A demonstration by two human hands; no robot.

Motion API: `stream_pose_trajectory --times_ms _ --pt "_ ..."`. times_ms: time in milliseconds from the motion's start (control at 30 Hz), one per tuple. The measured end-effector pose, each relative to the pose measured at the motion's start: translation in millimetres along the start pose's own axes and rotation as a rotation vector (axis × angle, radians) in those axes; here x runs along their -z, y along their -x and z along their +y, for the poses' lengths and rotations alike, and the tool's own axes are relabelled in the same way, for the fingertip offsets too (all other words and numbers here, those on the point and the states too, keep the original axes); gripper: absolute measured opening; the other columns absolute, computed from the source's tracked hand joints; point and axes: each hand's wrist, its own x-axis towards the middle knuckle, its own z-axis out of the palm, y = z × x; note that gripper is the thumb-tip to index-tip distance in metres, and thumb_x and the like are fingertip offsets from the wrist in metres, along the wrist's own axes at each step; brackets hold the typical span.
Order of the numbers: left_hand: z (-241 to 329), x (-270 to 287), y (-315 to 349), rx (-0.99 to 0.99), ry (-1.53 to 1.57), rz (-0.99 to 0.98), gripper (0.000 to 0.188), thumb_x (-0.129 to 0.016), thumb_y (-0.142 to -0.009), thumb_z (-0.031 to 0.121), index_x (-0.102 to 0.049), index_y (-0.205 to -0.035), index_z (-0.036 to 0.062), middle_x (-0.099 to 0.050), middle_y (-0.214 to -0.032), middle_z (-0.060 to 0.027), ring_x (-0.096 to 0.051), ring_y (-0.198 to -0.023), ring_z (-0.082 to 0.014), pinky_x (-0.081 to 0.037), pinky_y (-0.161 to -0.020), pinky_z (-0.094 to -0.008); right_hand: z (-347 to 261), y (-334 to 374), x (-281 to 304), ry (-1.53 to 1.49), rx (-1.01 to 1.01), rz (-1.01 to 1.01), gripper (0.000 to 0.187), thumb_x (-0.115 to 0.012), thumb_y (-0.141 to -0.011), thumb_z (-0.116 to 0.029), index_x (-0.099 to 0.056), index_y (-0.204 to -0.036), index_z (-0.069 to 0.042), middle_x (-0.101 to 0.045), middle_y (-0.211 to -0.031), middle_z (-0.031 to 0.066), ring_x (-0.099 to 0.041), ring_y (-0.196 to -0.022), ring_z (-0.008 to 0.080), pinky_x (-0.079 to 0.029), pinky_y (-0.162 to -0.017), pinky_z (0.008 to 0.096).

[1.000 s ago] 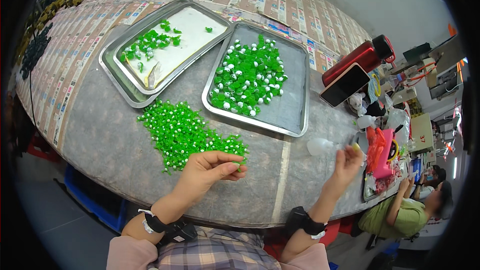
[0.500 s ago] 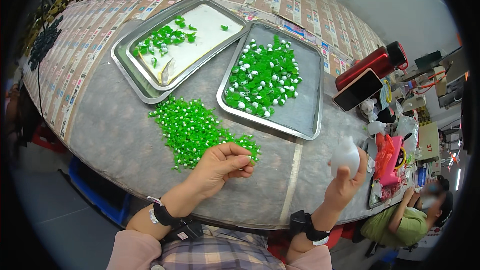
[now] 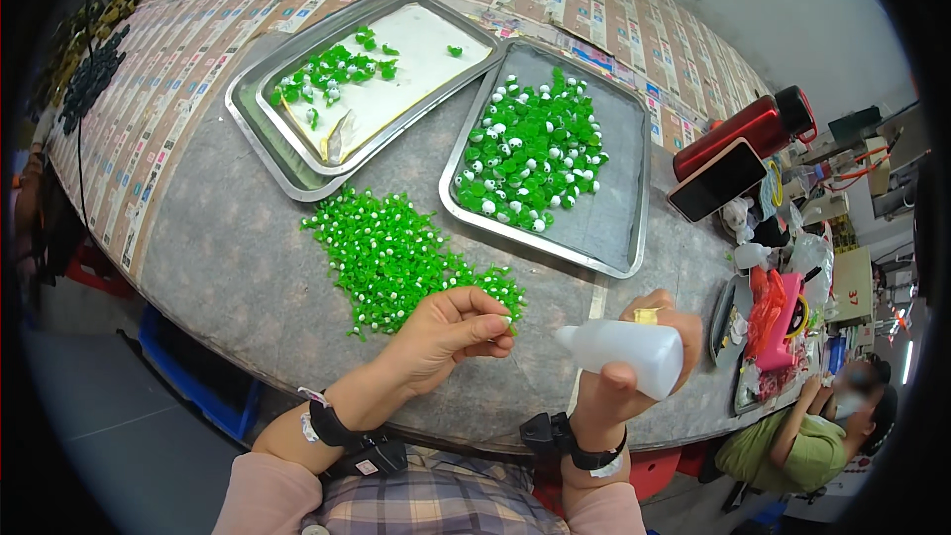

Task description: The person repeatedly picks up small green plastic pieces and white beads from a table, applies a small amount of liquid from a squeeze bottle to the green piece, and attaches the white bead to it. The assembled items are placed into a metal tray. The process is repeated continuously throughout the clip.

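My left hand pinches a small green piece with a white spot between thumb and fingertips. It is just over the near right edge of a pile of similar small green-and-white pieces. My right hand is wrapped round a translucent white squeeze bottle. The bottle lies nearly level in the air, its nozzle pointing left toward the pinched piece but apart from it. Beyond, a metal tray holds many green pieces with white ball-shaped parts.
Another metal tray at the far left has a white liner and a few green pieces. To the right lie a red flask, a phone and a pink container. A person in green sits at the right.
My right hand has moved left and tipped the bottle from upright to nearly level, nozzle toward my left hand. My left hand still pinches the small piece, shifted slightly right.
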Motion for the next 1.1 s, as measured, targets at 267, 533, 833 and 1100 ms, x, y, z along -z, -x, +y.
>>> stream_pose_trajectory --times_ms 267,533,833,1100 --pt "0 1 1 0.002 0.016 -0.006 0.01 -0.057 -0.076 0.01 -0.055 -0.083 0.0031 -0.058 -0.075 -0.0059 -0.057 -0.069 -0.0123 -0.049 -0.063 -0.024 0 -2 -4 0.033 0.064 -0.117 0.046 -0.073 -0.057 -0.032 -0.046 -0.081 -0.004 -0.045 -0.06 0.0021 -0.038 -0.05 0.0136 -0.029 -0.046 0.0258" --pt "-1 2 0 0.007 0.009 -0.016 0.011 -0.057 -0.077 0.013 -0.055 -0.082 0.0033 -0.058 -0.075 -0.0063 -0.057 -0.067 -0.0119 -0.049 -0.063 -0.0241 -1 1 -9 -0.01 0.008 0.068 0.046 -0.072 -0.058 -0.033 -0.046 -0.08 -0.003 -0.046 -0.063 0.0029 -0.039 -0.053 0.0137 -0.031 -0.048 0.0263" --pt "-1 2 0 0.014 0.007 -0.025 0.011 -0.057 -0.077 0.014 -0.055 -0.081 0.0036 -0.058 -0.074 -0.0061 -0.057 -0.067 -0.0115 -0.049 -0.063 -0.0243 4 1 -3 0.133 0.019 -0.045 0.051 -0.069 -0.06 -0.041 -0.045 -0.083 -0.003 -0.044 -0.068 0.0042 -0.04 -0.057 0.0141 -0.032 -0.051 0.0266" --pt "-4 -1 2 -0.248 -0.199 0.015 0.009 -0.057 -0.075 0.004 -0.055 -0.083 0.0006 -0.058 -0.076 -0.0058 -0.056 -0.07 -0.0113 -0.046 -0.065 -0.023 -11 2 -4 0.165 -0.153 0.085 0.058 -0.055 -0.064 -0.058 -0.033 -0.073 -0.005 -0.031 -0.068 0.0024 -0.034 -0.059 0.0127 -0.032 -0.054 0.0246"
